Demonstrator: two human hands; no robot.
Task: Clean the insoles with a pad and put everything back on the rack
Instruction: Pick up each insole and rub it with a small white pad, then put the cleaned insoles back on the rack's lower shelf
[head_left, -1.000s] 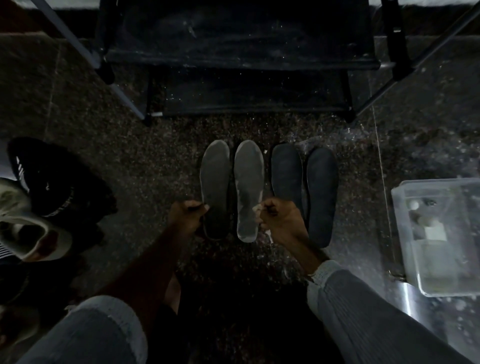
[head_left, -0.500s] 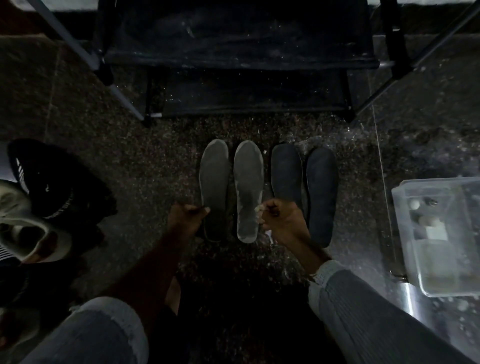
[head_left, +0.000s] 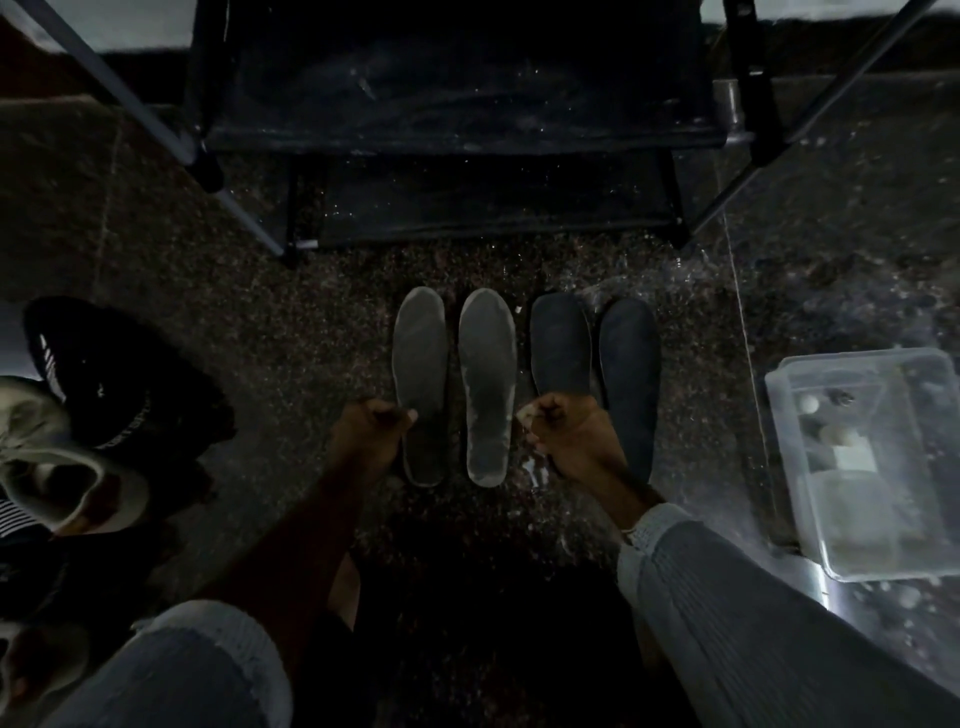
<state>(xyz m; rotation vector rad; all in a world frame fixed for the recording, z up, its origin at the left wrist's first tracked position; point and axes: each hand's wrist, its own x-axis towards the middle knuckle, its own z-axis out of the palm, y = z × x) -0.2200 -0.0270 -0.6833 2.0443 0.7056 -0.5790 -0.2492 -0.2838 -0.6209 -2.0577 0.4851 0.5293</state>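
Observation:
Four insoles lie side by side on the dark speckled floor in front of the black rack (head_left: 457, 135). From the left they are a grey insole (head_left: 420, 358), a paler grey insole (head_left: 487, 374) and two dark insoles (head_left: 560, 343) (head_left: 628, 364). My left hand (head_left: 366, 434) has curled fingers and pinches the left edge of the left grey insole near its heel. My right hand (head_left: 569, 434) is a fist between the paler grey insole and the first dark one. It grips a small pale pad (head_left: 523, 415) that peeks out by its knuckles and covers the heel of that dark insole.
A black sneaker (head_left: 98, 374) and a pale shoe (head_left: 47, 457) lie at the left. At the right stands a clear plastic box (head_left: 872, 467) with small items inside. Rack legs and thin metal bars come down to the floor at both sides.
Both hands stay almost where they were beside the grey insoles. The insoles have not moved.

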